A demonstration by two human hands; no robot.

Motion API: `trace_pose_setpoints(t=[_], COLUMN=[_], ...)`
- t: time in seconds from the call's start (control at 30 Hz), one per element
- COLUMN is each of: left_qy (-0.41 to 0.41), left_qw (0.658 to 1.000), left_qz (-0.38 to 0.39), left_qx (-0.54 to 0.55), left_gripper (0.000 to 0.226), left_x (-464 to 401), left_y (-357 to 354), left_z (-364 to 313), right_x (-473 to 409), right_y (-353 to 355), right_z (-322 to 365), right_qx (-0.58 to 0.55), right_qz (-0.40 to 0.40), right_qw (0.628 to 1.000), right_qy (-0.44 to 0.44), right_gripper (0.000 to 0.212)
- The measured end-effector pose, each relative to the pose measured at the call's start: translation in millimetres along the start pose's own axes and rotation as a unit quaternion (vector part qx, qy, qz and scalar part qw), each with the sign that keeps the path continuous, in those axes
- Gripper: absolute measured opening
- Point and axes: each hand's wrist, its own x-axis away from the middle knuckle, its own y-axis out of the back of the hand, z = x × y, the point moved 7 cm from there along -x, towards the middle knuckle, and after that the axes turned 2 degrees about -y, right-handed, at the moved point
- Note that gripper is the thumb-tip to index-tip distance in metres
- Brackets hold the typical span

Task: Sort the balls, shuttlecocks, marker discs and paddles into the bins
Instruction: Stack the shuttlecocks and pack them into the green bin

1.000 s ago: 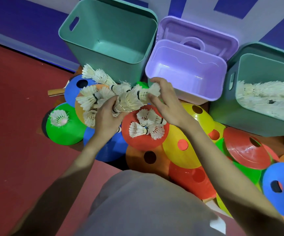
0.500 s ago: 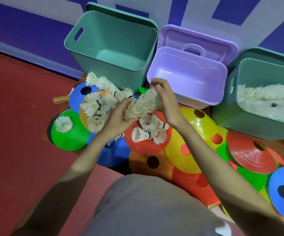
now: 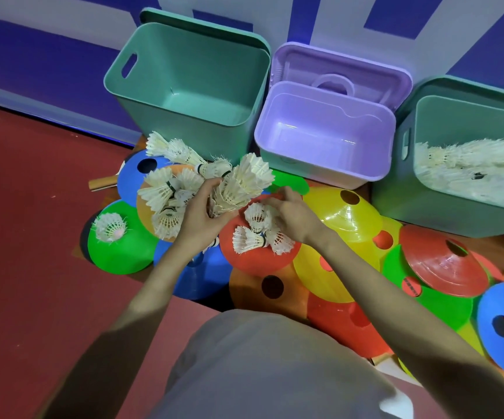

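You are crouched on a red floor (image 3: 27, 237) against a blue and white wall, the gear heaped in front of three bins. Your left hand (image 3: 197, 216) is curled round a bunch of shuttlecocks (image 3: 241, 184), gripped at the cork ends so the feather skirts fan upward and several travel in one trip. Your right hand (image 3: 290, 214) is bent down over three loose shuttlecocks (image 3: 256, 229) on a red marker disc (image 3: 253, 258), fingertips touching them; whether it has pinched one yet, you cannot tell. More shuttlecocks (image 3: 169, 189) lie tangled beside your left hand, and one (image 3: 109, 227) sits alone on a green disc (image 3: 123, 252). The feathers look light, frayed and easy to crush. The discs are smooth, shallow plastic cones with centre holes, overlapping loosely. A wooden paddle handle (image 3: 104, 183) pokes out beneath them. The right green bin (image 3: 426, 122) already holds shuttlecocks, so that is probably where the bunch belongs; the purple bin (image 3: 326, 173) and left green bin (image 3: 184, 71) look empty.
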Motion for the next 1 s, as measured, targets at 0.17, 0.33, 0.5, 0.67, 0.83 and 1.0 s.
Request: trace_pose_setpoints(t=[0.17, 0.33, 0.5, 0.67, 0.83, 1.0], left_qy=[-0.005, -0.012, -0.034, -0.05, -0.064, -0.092], left_qw=[1.0, 0.999, 0.997, 0.993, 0.988, 0.979], left_qz=[0.013, 0.047, 0.066, 0.108, 0.134, 0.146], left_qx=[0.001, -0.003, -0.013, -0.02, -0.048, -0.113], left_gripper=[0.052, 0.055, 0.054, 0.051, 0.052, 0.054], left_x=[0.7, -3.0, -9.1, -19.6, -24.4, -33.1], left_y=[-3.3, -10.7, -23.0, -42.1, -62.8, -92.6], left_z=[-5.9, -12.4, -26.4, -31.9, -44.0, -65.0], right_x=[1.6, 10.4, 29.8, 62.0, 123.3, 170.9], right_y=[16.3, 34.9, 53.2, 75.3, 102.6, 136.8], right_z=[5.5, 3.3, -10.5, -35.6, -72.7, -85.1], right_qx=[0.061, 0.056, 0.044, -0.04, -0.194, -0.27], right_qz=[-0.031, -0.021, -0.057, -0.17, -0.409, -0.557], right_qw=[0.998, 0.998, 0.997, 0.985, 0.882, 0.772], right_qy=[0.015, 0.028, 0.032, -0.003, -0.131, -0.144], right_gripper=[0.029, 0.012, 0.003, 0.006, 0.005, 0.004])
